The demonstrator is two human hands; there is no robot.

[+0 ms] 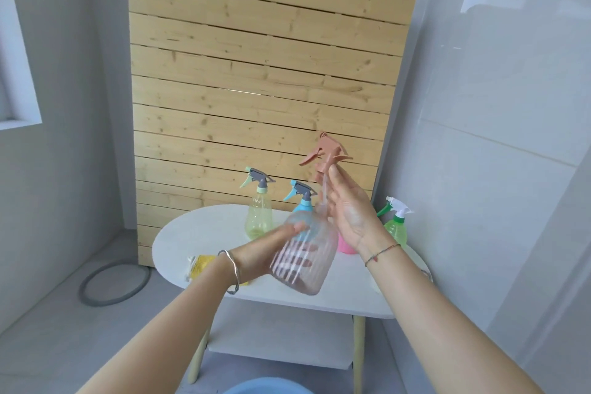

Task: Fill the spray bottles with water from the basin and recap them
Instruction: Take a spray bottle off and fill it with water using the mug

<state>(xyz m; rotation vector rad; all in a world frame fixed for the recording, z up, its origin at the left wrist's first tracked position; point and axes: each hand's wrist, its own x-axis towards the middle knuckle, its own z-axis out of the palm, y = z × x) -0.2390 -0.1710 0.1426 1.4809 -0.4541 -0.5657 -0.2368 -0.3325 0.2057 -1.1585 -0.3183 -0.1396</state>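
My left hand (270,254) grips a clear ribbed spray bottle (305,257), tilted in the air above the white table (204,227). My right hand (347,213) holds the brown trigger sprayer head (324,153), lifted above the bottle's neck, with its dip tube still reaching down into the opening. The rim of a blue basin (265,387) shows at the bottom edge, below the table.
On the table stand a yellow bottle (258,216) with a grey-green trigger, a blue one (302,201), a pink one (345,245) half hidden by my right wrist, and a green one (396,227). A yellow cloth (200,265) lies near the left edge. A wooden slat panel (262,80) stands behind.
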